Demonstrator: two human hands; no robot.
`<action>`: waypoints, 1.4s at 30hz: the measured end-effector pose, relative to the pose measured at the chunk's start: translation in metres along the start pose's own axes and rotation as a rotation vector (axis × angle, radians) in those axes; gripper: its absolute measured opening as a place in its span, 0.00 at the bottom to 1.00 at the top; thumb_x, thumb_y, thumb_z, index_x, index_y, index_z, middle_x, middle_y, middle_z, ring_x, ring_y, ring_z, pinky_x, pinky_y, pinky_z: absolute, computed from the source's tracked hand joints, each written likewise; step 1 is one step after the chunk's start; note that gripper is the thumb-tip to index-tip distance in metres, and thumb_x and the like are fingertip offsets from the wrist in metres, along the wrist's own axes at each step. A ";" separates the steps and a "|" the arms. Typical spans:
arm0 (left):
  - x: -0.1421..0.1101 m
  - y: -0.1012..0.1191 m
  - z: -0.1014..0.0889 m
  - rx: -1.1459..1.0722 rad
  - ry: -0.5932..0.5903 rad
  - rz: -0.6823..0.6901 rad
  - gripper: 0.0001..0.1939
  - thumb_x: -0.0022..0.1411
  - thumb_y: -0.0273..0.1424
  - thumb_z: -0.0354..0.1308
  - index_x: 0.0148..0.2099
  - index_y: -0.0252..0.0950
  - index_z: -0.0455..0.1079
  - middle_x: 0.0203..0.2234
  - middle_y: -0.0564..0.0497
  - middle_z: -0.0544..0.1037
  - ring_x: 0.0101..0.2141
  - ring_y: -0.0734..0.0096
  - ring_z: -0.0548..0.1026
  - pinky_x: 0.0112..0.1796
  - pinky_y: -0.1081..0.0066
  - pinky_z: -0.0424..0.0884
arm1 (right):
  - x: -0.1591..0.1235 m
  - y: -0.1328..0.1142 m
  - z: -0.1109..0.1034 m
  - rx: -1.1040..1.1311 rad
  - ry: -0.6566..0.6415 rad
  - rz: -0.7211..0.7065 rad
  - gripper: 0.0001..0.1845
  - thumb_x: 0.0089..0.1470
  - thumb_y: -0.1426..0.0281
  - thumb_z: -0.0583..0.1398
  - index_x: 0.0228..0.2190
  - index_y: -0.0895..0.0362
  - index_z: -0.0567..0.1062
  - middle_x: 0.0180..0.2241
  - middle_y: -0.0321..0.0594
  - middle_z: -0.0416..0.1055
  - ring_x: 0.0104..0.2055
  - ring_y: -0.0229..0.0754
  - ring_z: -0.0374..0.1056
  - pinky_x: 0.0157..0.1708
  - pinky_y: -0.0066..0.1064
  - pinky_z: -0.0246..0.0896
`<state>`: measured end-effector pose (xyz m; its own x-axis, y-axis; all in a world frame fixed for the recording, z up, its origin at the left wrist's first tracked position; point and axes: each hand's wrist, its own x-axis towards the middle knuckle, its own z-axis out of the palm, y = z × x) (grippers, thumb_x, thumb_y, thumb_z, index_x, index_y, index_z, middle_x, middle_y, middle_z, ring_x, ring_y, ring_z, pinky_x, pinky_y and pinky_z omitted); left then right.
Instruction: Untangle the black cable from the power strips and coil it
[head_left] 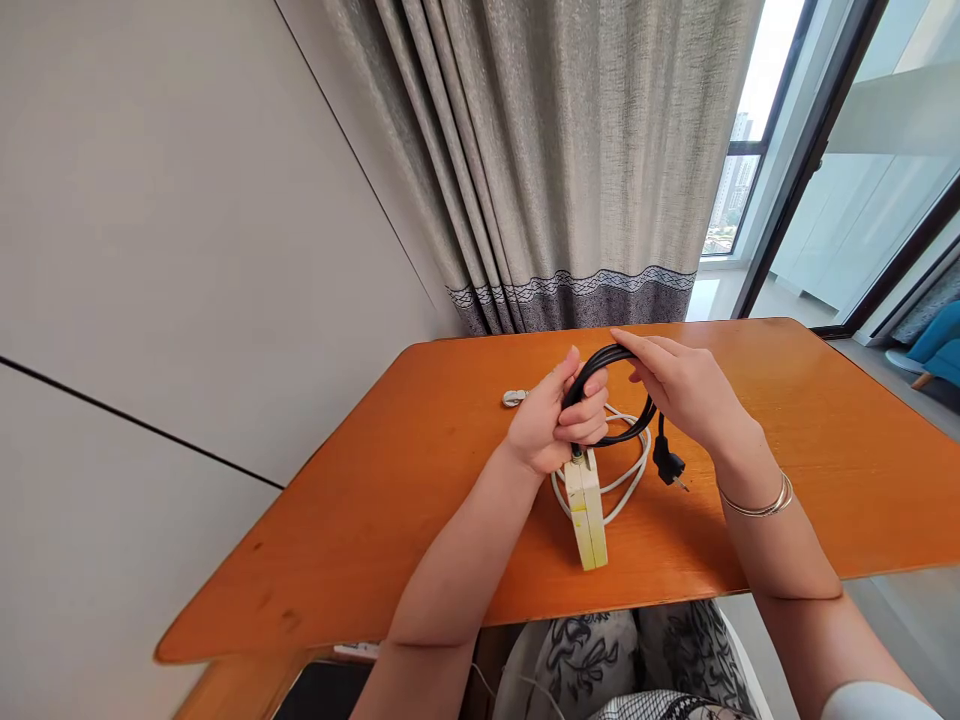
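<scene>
A black cable [626, 437] is gathered into loops above the table. My left hand [559, 412] wraps its fingers around one side of these loops. At the upper right of the coil, my right hand [667, 380] has its fingers and thumb closed about the cable. The cable's black plug [667, 462] dangles below my right hand with its prongs showing. Under my left fist, a yellowed white power strip [586, 515] points down toward me, joined to the black cable. Behind it, a loosely coiled white cable [639, 468] lies on the table, its white end [514, 398] out to the left.
The orange-brown wooden table [360, 520] spreads beneath both hands. A grey curtain [585, 160] hangs past its far edge, and a pale wall panel [187, 250] stands at the left. Glass doors [847, 180] are at the right.
</scene>
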<state>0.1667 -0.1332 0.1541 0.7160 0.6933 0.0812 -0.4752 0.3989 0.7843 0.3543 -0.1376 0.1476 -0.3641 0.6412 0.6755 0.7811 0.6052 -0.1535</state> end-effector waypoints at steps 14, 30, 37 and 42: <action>-0.004 0.001 -0.003 0.176 -0.033 0.057 0.16 0.67 0.38 0.55 0.29 0.35 0.61 0.13 0.64 0.48 0.12 0.86 0.40 0.16 0.82 0.49 | 0.005 -0.001 0.000 0.347 0.098 -0.054 0.19 0.64 0.75 0.50 0.51 0.55 0.74 0.35 0.40 0.75 0.35 0.38 0.71 0.36 0.32 0.68; -0.010 0.010 0.010 -0.006 0.254 0.268 0.25 0.74 0.46 0.41 0.25 0.38 0.48 0.11 0.64 0.42 0.12 0.82 0.38 0.15 0.78 0.48 | 0.006 0.005 0.003 0.662 -0.139 0.146 0.28 0.67 0.59 0.50 0.63 0.58 0.61 0.32 0.38 0.73 0.32 0.39 0.69 0.35 0.33 0.67; -0.011 0.014 0.012 0.010 0.424 0.563 0.24 0.74 0.45 0.42 0.26 0.38 0.48 0.11 0.63 0.45 0.12 0.81 0.41 0.16 0.78 0.49 | 0.005 0.001 0.013 0.440 -0.350 0.189 0.39 0.64 0.63 0.54 0.69 0.61 0.46 0.32 0.39 0.73 0.32 0.42 0.69 0.36 0.36 0.65; -0.003 0.006 0.009 0.073 0.480 0.674 0.26 0.70 0.50 0.48 0.27 0.38 0.48 0.12 0.62 0.47 0.12 0.82 0.44 0.17 0.77 0.50 | 0.006 -0.008 0.019 0.558 -0.287 0.142 0.36 0.63 0.64 0.55 0.67 0.60 0.50 0.44 0.46 0.74 0.36 0.40 0.69 0.42 0.39 0.67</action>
<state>0.1664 -0.1391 0.1641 -0.0146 0.9569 0.2900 -0.6778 -0.2227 0.7007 0.3366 -0.1295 0.1390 -0.4581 0.7869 0.4134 0.4782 0.6102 -0.6316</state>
